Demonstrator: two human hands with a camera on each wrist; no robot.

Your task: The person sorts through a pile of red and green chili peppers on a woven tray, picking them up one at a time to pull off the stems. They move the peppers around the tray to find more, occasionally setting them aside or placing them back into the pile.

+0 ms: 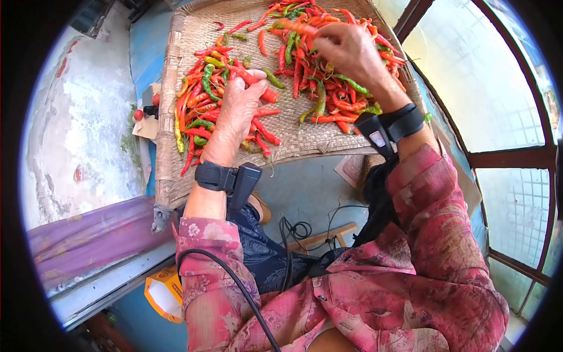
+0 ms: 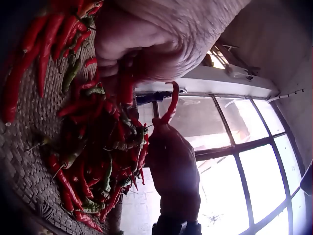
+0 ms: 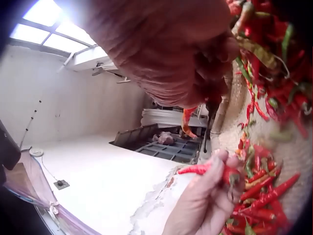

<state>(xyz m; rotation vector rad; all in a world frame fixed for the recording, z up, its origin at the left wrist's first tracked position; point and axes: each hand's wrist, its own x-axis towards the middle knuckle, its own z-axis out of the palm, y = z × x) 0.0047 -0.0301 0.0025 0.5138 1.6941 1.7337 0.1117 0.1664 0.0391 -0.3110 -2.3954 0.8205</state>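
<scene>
My left hand (image 1: pixel 236 111) grips a red chili pepper (image 1: pixel 270 95) between thumb and fingers, over the left pile of chili peppers (image 1: pixel 196 108). In the right wrist view a red chili (image 3: pixel 193 169) sticks out of that hand, with a green stem end beside the fingers. Farther right, my right hand (image 1: pixel 355 56) pinches an orange-red chili pepper (image 1: pixel 293 27) above the larger right pile (image 1: pixel 337 97). The left wrist view shows a curved red chili (image 2: pixel 172 100) rising from the right hand's fingertips. Both piles mix red, orange and green chilies.
The piles lie on a woven tray (image 1: pixel 293 144) with a raised rim. Several loose chilies lie between them. Framed windows (image 1: pixel 510 82) stand at the right, a pale wall (image 1: pixel 99 117) at the left. Cables (image 1: pixel 296 232) and a wooden stool (image 1: pixel 328 236) are below the tray.
</scene>
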